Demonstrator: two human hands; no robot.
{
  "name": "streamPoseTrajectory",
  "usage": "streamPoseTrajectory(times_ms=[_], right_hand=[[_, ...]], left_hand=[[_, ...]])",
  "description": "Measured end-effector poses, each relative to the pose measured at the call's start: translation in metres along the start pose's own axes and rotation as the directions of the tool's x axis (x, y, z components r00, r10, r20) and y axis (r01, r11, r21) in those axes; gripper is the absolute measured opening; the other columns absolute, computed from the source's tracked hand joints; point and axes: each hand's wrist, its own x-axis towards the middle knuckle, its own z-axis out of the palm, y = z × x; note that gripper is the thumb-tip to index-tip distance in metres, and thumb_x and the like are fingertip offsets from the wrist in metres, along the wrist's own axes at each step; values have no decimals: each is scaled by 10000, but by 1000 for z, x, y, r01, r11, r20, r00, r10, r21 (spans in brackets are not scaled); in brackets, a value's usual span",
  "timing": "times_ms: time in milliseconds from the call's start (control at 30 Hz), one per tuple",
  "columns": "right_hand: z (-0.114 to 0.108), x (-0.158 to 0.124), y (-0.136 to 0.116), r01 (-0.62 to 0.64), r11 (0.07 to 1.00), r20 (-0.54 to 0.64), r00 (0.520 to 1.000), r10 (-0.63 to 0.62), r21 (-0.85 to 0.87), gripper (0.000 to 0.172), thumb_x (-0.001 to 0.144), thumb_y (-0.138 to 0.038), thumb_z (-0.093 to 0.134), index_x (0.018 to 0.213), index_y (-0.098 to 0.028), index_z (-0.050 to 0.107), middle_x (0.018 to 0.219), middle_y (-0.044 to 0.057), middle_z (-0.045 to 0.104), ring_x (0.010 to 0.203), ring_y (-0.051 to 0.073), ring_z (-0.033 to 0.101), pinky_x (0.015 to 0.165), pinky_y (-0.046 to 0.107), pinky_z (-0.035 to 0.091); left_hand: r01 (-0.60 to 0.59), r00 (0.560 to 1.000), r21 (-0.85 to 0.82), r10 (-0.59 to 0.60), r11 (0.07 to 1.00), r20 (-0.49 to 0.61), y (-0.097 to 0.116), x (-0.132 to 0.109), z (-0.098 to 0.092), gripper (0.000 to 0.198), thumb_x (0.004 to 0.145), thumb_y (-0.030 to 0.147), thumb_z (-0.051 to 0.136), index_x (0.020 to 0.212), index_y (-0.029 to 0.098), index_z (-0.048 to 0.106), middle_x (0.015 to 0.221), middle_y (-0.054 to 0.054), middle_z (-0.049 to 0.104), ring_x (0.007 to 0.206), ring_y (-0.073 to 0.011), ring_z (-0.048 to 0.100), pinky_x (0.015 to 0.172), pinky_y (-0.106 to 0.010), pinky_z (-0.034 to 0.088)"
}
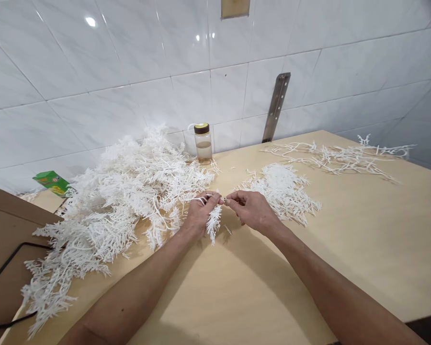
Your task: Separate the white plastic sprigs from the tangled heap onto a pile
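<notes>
My left hand is closed on a white plastic sprig whose feathery leaves hang below the fingers. Its pale stem sticks out to the left of the fist. Close beside it, my right hand pinches with thumb and forefinger at the sprig's end; what lies between those fingertips is too small to make out. To the left spreads a large heap of white artificial foliage. A smaller pile of white leafy pieces lies just beyond my right hand.
Bare white stems lie at the back right of the wooden table. A lidded bottle of liquid stands near the tiled wall, close to a metal bracket. A green carton and a brown box are at the left.
</notes>
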Motion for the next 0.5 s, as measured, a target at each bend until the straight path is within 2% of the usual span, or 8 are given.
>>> streamPoseTrajectory(times_ms=[100, 200, 333, 400, 500], right_hand=[[0, 1, 1, 5, 1000, -14, 1000, -5, -17, 236, 819, -379, 581, 859, -206, 736, 748, 1, 709, 512, 123, 572, 466, 233, 433], [1, 1, -1, 32, 992, -72, 997, -41, -119, 169, 805, -311, 586, 783, -197, 710, 728, -1, 709, 578, 134, 595, 549, 241, 437], [9, 2, -2, 44, 961, -117, 990, -79, -272, 125, 798, -236, 581, 712, -194, 660, 711, 10, 706, 657, 154, 612, 611, 251, 415], [16, 2, -3, 64, 927, -144, 982, -126, -371, 137, 820, -227, 564, 713, -190, 641, 709, 30, 697, 662, 165, 607, 612, 261, 396], [22, 4, -1, 105, 827, -173, 956, -237, -553, 140, 858, -180, 518, 785, -170, 637, 788, 87, 695, 680, 180, 603, 612, 277, 372]], left_hand=[[6, 1000, 6, -6, 1000, 11, -3, 1, 0, 374, 708, 508, 761, 754, 145, 684, 612, 8, 567, 498, -76, 413, 516, -240, 325], [-7, 1000, 62, 6, 998, 16, -5, 0, 0, 332, 734, 477, 738, 742, 153, 668, 590, 17, 539, 518, -88, 425, 540, -244, 341], [-140, 990, 214, 137, 967, 31, -9, -1, 1, 229, 767, 388, 703, 751, 163, 665, 677, -2, 591, 631, -120, 492, 616, -251, 376], [-200, 979, 275, 202, 940, 21, -12, 0, 2, 189, 779, 358, 688, 769, 171, 665, 683, 3, 587, 655, -127, 493, 632, -250, 374], [-229, 971, 308, 238, 924, 7, -12, 0, 3, 165, 794, 334, 672, 757, 174, 655, 659, 14, 563, 650, -126, 475, 638, -250, 366]])
